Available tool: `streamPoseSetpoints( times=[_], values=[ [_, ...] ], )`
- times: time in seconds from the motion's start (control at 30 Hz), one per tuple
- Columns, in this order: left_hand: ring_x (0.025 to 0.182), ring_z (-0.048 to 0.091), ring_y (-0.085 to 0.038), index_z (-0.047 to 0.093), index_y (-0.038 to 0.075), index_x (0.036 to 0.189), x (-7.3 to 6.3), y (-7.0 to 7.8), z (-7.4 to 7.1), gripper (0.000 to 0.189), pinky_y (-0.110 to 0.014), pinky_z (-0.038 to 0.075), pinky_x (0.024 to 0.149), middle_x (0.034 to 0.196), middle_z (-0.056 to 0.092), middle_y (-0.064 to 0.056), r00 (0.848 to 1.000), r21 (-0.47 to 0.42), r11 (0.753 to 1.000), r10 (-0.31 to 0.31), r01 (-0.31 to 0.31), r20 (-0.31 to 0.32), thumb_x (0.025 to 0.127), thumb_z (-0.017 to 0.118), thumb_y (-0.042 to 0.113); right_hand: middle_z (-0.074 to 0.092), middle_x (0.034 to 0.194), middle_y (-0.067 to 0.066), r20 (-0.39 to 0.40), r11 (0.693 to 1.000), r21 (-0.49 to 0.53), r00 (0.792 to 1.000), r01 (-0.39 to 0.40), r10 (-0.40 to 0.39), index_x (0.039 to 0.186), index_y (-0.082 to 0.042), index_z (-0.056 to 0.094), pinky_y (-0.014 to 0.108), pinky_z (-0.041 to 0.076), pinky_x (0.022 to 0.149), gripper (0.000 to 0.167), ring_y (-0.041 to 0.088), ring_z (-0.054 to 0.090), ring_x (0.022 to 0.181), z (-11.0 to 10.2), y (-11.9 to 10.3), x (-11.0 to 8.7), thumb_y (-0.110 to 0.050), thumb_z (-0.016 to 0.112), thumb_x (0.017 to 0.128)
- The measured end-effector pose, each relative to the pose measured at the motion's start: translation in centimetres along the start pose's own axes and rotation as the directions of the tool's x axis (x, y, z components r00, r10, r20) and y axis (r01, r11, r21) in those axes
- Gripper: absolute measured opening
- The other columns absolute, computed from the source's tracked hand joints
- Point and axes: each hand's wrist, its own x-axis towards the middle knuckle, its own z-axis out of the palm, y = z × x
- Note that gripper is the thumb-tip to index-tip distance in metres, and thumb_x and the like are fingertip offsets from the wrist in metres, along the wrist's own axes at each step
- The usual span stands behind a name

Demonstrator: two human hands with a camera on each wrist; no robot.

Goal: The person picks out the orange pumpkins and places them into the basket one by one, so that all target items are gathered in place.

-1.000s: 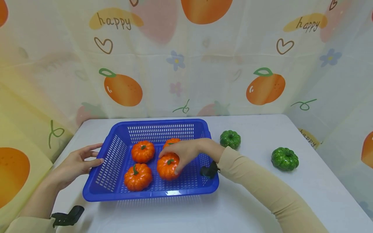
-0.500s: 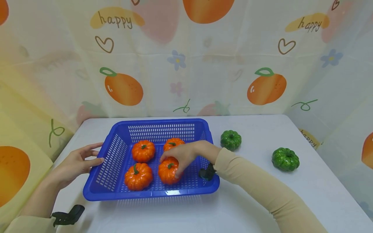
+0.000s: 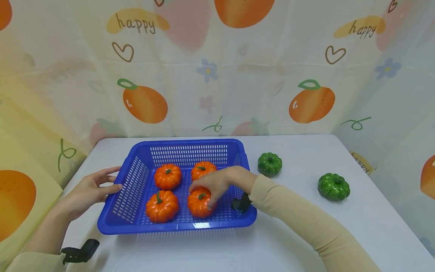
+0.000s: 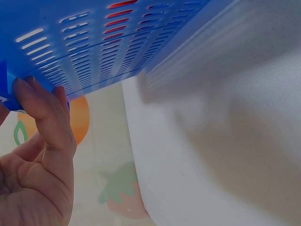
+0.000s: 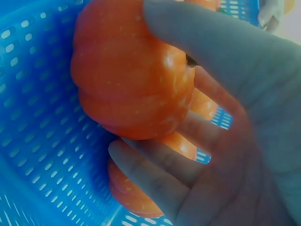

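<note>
A small orange pumpkin [image 3: 197, 209] with a green stem sits in the front right part of a blue plastic basket [image 3: 146, 229]. My right hand [image 3: 217, 184] grips it from above, thumb and fingers spread around its sides. Close up in the right wrist view, the same pumpkin [image 5: 131, 70] lies between the thumb and fingers. Three more orange pumpkins share the basket: back left [image 3: 168, 177], front left [image 3: 162, 208] and back right [image 3: 202, 169]. At the basket's left side my left hand [image 3: 89, 190] holds the rim; its fingers [image 4: 54, 113] curl under it.
To the right of the basket, two green pumpkins stand on the white table [image 3: 295, 151]: one [image 3: 270, 164] near its wall, another [image 3: 333, 187] farther right. A fruit-printed curtain [image 3: 244, 102] rises behind the table. The perforated basket walls surround the right hand.
The right hand and its pumpkin have shifted slightly right and toward the front of the basket, uncovering more of the back right pumpkin. The left hand stays at the rim.
</note>
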Motion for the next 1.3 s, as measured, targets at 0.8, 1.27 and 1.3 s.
streamPoseSetpoints(
  times=[0.8,1.27,1.3],
  values=[
    [0.079,0.064,-0.018,0.02,0.004,0.146,0.03,0.16,-0.08,0.072,-0.031,0.054,0.07,0.119,0.047,-0.026,1.0,0.008,1.0,0.009,-0.009,0.005,0.09,0.059,0.027,0.038,0.139,-0.005,0.005,0.999,0.031,1.0,0.012,-0.012,0.139,-0.024,0.032,0.034,0.028,0.109,0.068,0.012,0.034,0.128,0.18,-0.04,-0.27,-0.026,0.069,0.082],
    [0.08,0.064,-0.018,0.02,0.005,0.146,0.1,-0.09,-0.05,0.072,-0.032,0.055,0.07,0.12,0.047,-0.027,1.0,0.02,1.0,0.007,-0.008,0.003,0.09,0.059,0.027,0.036,0.141,-0.006,0.007,0.999,0.032,1.0,0.004,-0.004,0.139,-0.025,0.031,0.034,0.026,0.11,0.067,0.012,0.032,0.131,0.36,-0.23,-0.15,-0.026,0.068,0.083],
    [0.08,0.064,-0.018,0.02,0.004,0.146,0.09,-0.08,-0.04,0.072,-0.032,0.055,0.07,0.12,0.047,-0.027,1.0,0.018,1.0,0.008,-0.008,0.003,0.09,0.059,0.027,0.037,0.14,-0.005,0.005,0.999,0.032,1.0,0.009,-0.009,0.139,-0.025,0.031,0.034,0.026,0.11,0.067,0.012,0.032,0.13,0.36,-0.24,-0.1,-0.026,0.068,0.083]
  ],
)
